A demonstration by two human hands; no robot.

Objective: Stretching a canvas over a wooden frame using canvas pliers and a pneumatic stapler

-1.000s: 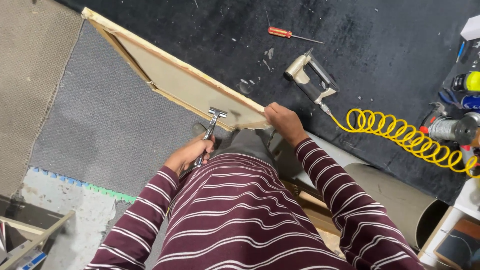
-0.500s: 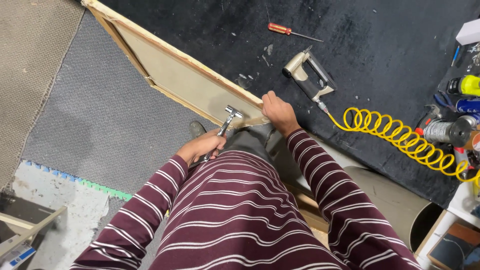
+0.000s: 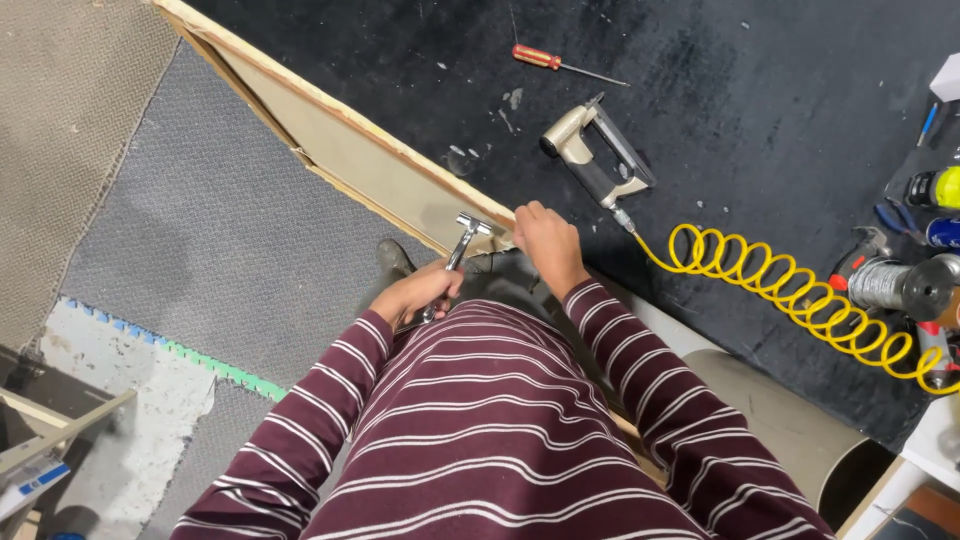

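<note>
The left hand (image 3: 418,292) is wrapped tight around the handle of a shiny metal hammer (image 3: 455,252). The hammer's long handle points up and to the right, away from the body, and its head sits right at the edge of the wooden frame (image 3: 330,110). The right hand (image 3: 545,240) is just beside the head, pressing down on the frame edge with bent fingers; I cannot tell if it pinches anything. Half a second ago the hammer head was a bit lower and closer to the body.

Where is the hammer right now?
In the head view the hammer is in the left hand, its metal head at the wooden frame edge beside the right hand.
</note>
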